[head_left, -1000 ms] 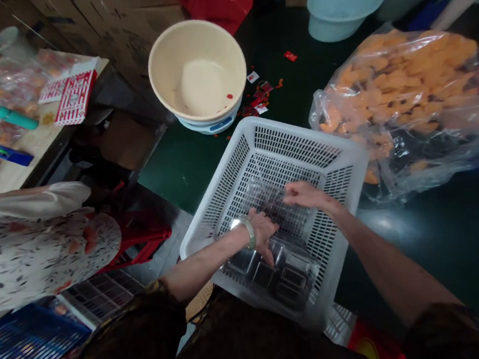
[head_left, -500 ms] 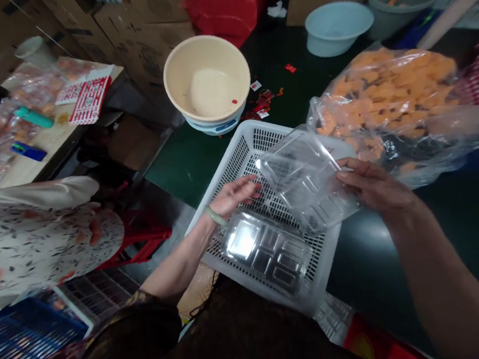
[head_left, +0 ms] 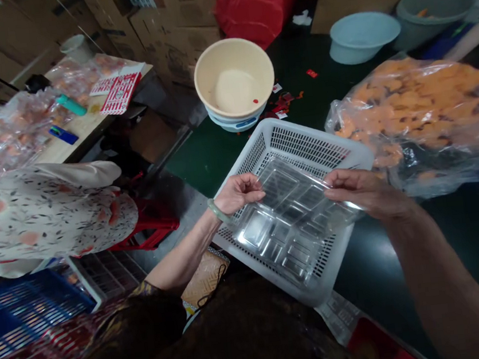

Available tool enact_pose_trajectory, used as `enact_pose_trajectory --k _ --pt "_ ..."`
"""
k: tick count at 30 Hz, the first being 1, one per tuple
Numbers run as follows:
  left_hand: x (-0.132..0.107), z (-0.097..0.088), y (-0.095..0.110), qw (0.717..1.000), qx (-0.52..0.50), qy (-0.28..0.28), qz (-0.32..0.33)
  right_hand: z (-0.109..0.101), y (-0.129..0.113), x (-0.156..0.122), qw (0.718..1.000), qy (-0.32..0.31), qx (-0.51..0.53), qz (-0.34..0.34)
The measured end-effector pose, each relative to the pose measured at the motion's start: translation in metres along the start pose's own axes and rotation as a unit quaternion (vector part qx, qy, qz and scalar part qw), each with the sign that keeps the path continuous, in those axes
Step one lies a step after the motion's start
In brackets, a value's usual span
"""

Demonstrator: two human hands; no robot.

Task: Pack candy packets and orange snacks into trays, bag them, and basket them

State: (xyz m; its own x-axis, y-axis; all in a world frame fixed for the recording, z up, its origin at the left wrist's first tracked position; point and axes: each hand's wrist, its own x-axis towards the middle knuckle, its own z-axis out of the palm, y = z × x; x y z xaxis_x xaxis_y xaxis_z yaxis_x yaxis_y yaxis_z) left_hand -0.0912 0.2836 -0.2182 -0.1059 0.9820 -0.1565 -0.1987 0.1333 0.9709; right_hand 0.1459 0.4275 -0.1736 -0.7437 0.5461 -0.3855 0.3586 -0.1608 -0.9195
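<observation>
A clear plastic compartment tray (head_left: 295, 193) hangs level over a white slotted basket (head_left: 340, 153) on the dark green table. My left hand (head_left: 239, 193) pinches its left edge, a green bangle on the wrist. My right hand (head_left: 360, 191) grips its right edge. More clear trays (head_left: 272, 242) lie in the bottom of the basket beneath it.
A cream bowl (head_left: 234, 76) on a scale sits behind the basket, red scraps (head_left: 285, 102) beside it. A big clear bag of orange pieces (head_left: 413, 108) lies at right. Pale blue bowl (head_left: 364, 35) and grey tub (head_left: 432, 10) behind. A person in a floral top (head_left: 52, 209) sits left.
Both hands were down in the basket on the trays; they lifted one clear tray out, first tilted up, and now hold it level above the basket. The view has shifted.
</observation>
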Motion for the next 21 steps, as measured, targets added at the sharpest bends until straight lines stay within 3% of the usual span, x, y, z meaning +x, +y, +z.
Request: enact_pose_trajectory --k 3,6,8,10,11,13,15,18,20,21 --pt "-0.004 -0.003 0.006 0.993 0.082 0.059 0.065 0.013 -0.021 -0.016 0.993 0.018 -0.107 -0.054" --pt "-0.007 -0.017 0.0 0.984 0.151 0.048 0.083 0.047 -0.022 -0.035 0.947 -0.001 -0.292 -0.134" --pt "-0.011 -0.03 -0.013 0.985 0.168 0.017 0.039 0.079 -0.004 -0.044 0.898 -0.038 -0.418 -0.136" --pt "-0.015 -0.04 -0.032 0.981 0.191 0.02 -0.029 0.112 0.026 -0.048 0.847 -0.093 -0.513 -0.104" --pt "-0.017 -0.043 -0.042 0.975 0.212 0.025 -0.058 0.126 0.042 -0.048 0.825 -0.146 -0.537 -0.099" --pt "-0.019 -0.042 -0.062 0.957 0.275 0.004 -0.09 0.147 0.071 -0.046 0.798 -0.191 -0.567 -0.072" --pt "-0.02 -0.036 -0.081 0.935 0.336 -0.033 -0.106 0.158 0.089 -0.044 0.796 -0.198 -0.569 -0.054" --pt "-0.016 -0.023 -0.103 0.917 0.363 -0.073 -0.147 0.157 0.095 -0.047 0.809 -0.202 -0.552 -0.025" --pt "-0.011 -0.017 -0.113 0.917 0.356 -0.09 -0.156 0.148 0.09 -0.052 0.833 -0.227 -0.503 -0.026" --pt "-0.009 -0.016 -0.116 0.916 0.357 -0.104 -0.153 0.141 0.086 -0.052 0.859 -0.229 -0.457 -0.038"
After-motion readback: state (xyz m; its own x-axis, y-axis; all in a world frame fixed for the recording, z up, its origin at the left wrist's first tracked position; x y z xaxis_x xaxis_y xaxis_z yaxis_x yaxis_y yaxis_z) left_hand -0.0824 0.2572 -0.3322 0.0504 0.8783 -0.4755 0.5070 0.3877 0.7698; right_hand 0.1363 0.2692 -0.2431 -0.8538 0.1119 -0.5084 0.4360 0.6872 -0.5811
